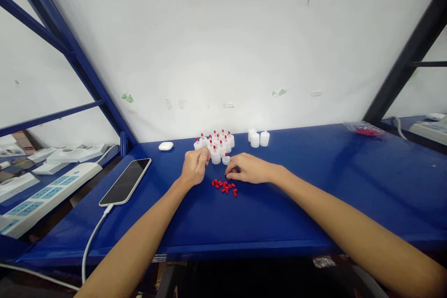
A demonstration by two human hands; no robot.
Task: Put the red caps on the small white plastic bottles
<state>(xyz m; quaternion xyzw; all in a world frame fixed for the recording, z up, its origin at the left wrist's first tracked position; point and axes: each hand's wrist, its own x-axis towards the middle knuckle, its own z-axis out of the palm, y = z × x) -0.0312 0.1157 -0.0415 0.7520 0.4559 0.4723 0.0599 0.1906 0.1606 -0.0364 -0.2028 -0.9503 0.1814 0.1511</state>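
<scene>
My left hand (196,166) is closed in a fist at the front left of a group of small white bottles with red caps (220,148); what it holds, if anything, is hidden. My right hand (247,167) is bent over the blue table, its fingertips just above a scatter of loose red caps (226,186). Whether a cap is between those fingertips is too small to tell. A short white piece with a red tip (226,159) stands between the hands. Several white bottles without red caps (254,139) stand further right by the wall.
A phone (126,182) with a white cable lies at the left, and a white earphone case (165,146) behind it. A power strip (49,195) is beyond the left edge. At the back right lies a clear bag of red pieces (366,131). Blue table (296,219).
</scene>
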